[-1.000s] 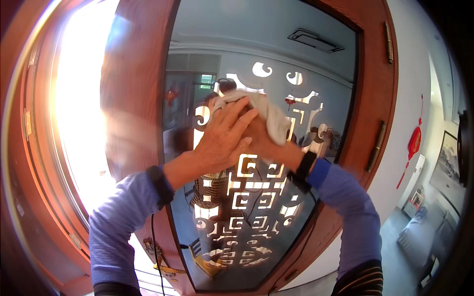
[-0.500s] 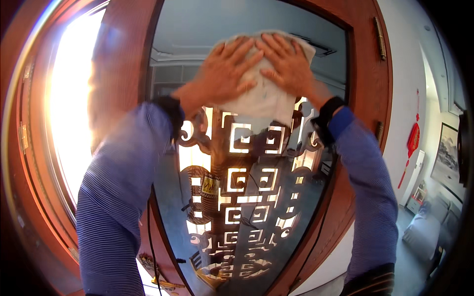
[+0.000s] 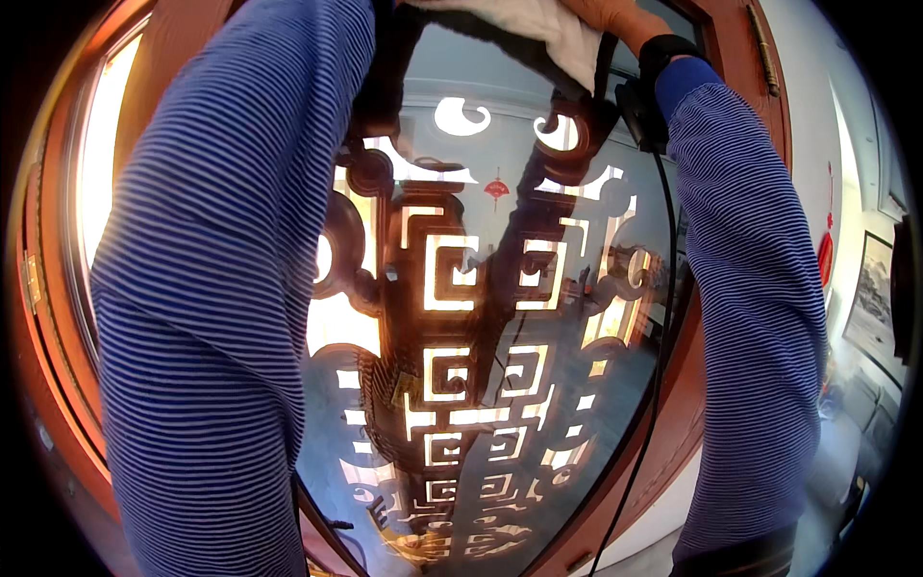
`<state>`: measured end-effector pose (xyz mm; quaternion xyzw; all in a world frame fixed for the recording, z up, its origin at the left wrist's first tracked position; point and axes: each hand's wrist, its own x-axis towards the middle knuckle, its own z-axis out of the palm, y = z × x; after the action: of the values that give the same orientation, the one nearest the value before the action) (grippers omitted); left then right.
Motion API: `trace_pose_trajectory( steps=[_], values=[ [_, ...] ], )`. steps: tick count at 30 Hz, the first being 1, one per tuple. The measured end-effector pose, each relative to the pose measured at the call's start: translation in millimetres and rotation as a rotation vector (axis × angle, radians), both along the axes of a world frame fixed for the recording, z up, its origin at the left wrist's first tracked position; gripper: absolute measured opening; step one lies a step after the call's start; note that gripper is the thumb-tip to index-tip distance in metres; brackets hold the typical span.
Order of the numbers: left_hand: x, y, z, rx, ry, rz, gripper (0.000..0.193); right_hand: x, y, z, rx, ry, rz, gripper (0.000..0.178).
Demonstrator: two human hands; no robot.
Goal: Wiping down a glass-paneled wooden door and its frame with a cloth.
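At the far left, a bright opening (image 3: 104, 163) shows as a narrow strip, with a reddish-brown wooden frame (image 3: 60, 327) curving beside it. The left sleeve (image 3: 202, 279), blue with fine pale stripes, rises from the lower edge, bulges outward about halfway up, then leans inward to the top edge. The left arm is raised high; its hand lies beyond the top of the view, so whether its fingers are spread or closed cannot be told.

Between the sleeves stands a dark glass panel (image 3: 615, 385) set in a wooden door (image 3: 681, 399). A bright and dark fretwork pattern (image 3: 447, 370) shows in the glass, along with a small red ornament's reflection (image 3: 496, 188). A white cloth (image 3: 538, 29) is at the upper part of the glass, cut off by the top edge, one corner hanging down toward the right.

The right hand (image 3: 611, 14) is at the cloth's right side, partly out of view; its fingertips are cut off, so their spread or grip cannot be told. A black wrist strap (image 3: 670, 53) circles the wrist, and a black cable (image 3: 668, 250) runs down inside the forearm. The right sleeve (image 3: 755, 288) climbs from the lower edge, bows outward, then angles inward to the wrist. Beyond it are a brass-toned hinge (image 3: 763, 50), a red hanging ornament (image 3: 827, 252) and a framed picture (image 3: 867, 293).
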<state>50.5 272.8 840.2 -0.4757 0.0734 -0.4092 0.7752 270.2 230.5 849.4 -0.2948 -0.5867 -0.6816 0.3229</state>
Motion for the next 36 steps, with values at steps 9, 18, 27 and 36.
trace_pose_trajectory(
  steps=[9,18,27,36],
  values=[
    [7.9,9.8,-30.4,-0.365,-0.163,-0.002,0.058,10.8,15.9,-34.7,0.124,-0.033,-0.052,0.058],
    [9.4,-5.0,-129.4,-0.541,-0.039,0.005,0.069,4.8,-6.1,-149.2,0.095,-0.013,-0.081,0.062],
    [4.4,-25.3,-229.0,-0.735,-0.014,0.051,0.075,-0.9,-23.5,-267.0,-0.087,0.132,0.015,0.057],
    [-3.6,-61.5,-388.3,-1.224,0.210,0.063,0.068,-17.8,-56.7,-450.0,-0.463,0.502,0.016,0.058]
  ],
)
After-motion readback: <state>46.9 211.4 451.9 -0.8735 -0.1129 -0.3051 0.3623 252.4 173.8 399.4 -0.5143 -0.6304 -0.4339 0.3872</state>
